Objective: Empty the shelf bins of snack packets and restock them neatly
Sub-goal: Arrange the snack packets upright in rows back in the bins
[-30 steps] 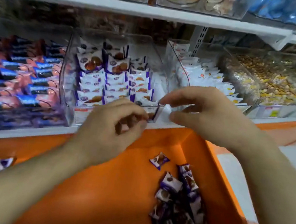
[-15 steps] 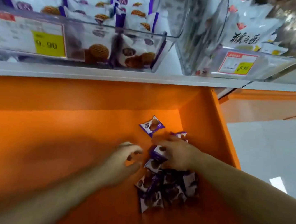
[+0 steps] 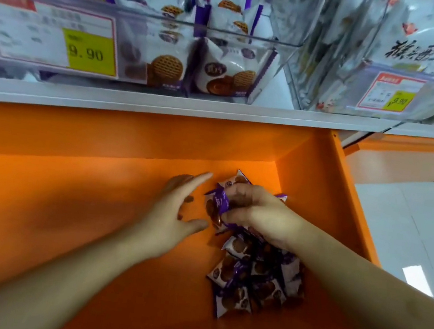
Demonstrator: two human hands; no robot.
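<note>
Purple-and-white snack packets [image 3: 252,282] lie heaped near the orange tray's [image 3: 67,200] right wall, bare floor spreading leftward. Right hand [image 3: 256,213] clutches several packets at the heap's far end; left hand [image 3: 177,208] hovers beside, fingers spread, empty. Beyond the far rim, a clear plastic shelf bin [image 3: 223,63] holds more.

Orange shelf [image 3: 93,217], with a heap of purple snack packets [image 3: 253,277] lying directly on it, beneath and below the right grip [image 3: 253,213].
</note>
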